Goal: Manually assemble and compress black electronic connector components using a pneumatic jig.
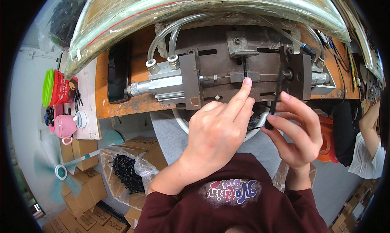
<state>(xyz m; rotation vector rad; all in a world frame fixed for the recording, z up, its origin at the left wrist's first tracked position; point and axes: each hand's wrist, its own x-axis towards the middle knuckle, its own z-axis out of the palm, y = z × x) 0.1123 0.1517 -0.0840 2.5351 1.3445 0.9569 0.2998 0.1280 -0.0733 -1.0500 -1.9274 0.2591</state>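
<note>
On the workbench in front of me is a dark metal fixture (219, 34) with a silver air cylinder (166, 86) at its left and another cylinder (319, 76) at its right. A thin black part (245, 66) stands in the small centre block (233, 77). My left hand (215, 129) has its index finger stretched out, the tip at the lower end of that part; its other fingers bend inward. To the right, my right hand (300, 131) pinches slim black plastic pieces (273, 107) between thumb and fingers. How many it holds is unclear.
Clear air hoses (162, 34) arch over the fixture. A black phone (119, 72), pink cup (65, 126) and red tub (61, 88) sit at left. Below are a bag of black parts (128, 174), cartons (87, 192) and a fan (61, 172). Another person (367, 151) is at right.
</note>
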